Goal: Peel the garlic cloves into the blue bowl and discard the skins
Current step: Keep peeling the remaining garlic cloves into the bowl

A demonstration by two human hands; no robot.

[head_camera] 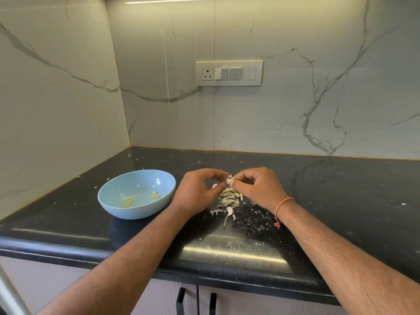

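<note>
While both hands' fingers (234, 182) pinch a half-skinned garlic clove (229, 180) above the skins (230, 198) on the tabletop (341, 189), the blue bowl (136, 193) only holds a few peeled bits, so probably midway-ish.

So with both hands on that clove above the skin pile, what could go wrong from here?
1. Both hands, left hand and right hand, pinch the clove over the skin pile, not over the blue bowl. If it slips, it may land among the skins.
2. An unpeeled clove lies at the pile's edge and could get discarded with the skins.
3. Small skin flakes are scattered across the dark counter and may be missed at cleanup.
</note>
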